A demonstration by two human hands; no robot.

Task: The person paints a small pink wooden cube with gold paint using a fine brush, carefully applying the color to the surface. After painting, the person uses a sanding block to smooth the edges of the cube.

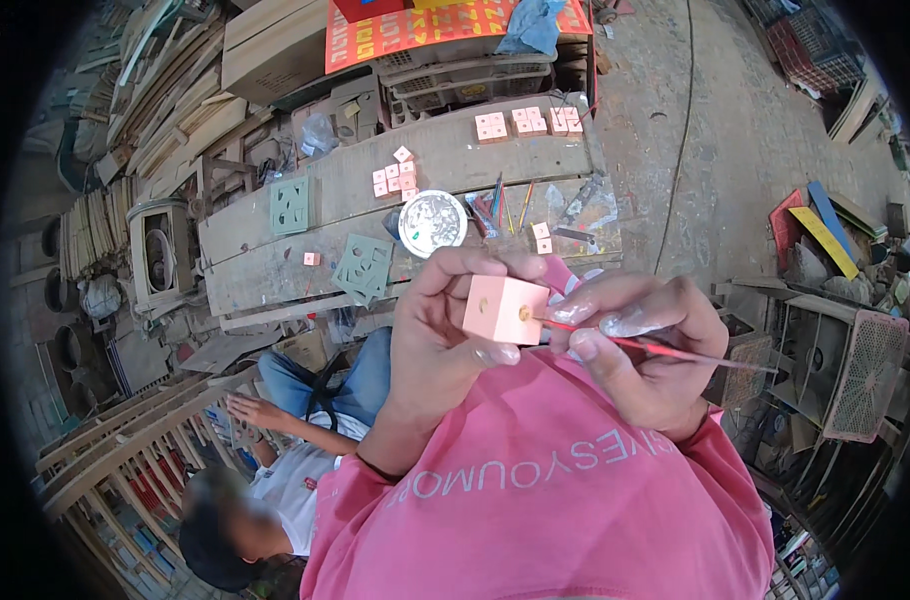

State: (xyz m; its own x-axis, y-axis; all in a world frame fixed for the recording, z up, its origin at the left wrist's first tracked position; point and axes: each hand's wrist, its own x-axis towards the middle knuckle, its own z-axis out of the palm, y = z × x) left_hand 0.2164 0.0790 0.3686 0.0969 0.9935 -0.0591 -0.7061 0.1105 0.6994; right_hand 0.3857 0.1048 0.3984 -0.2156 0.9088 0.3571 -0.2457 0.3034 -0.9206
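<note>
My left hand (425,335) grips a pale pink wooden cube (487,312) between thumb and fingers, in front of my chest. Round holes or dimples mark two of its faces. Pinched in my right hand (665,315) is a thin red paintbrush (665,350), its tip touching or nearly touching the dimple on the cube's right face. Whitish smears coat the fingers of both hands. Ahead on the bench, a round white tin (433,222) holds something silvery and glossy.
Similar pink cubes stand in groups (395,180) on the wooden bench (275,265). Beside the tin lie more brushes (498,195) and a dark metal strip (573,235). Green stencil plates (365,265) rest to the left. Another person (285,500) sits at my left; stacked crates (465,85) stand behind the bench.
</note>
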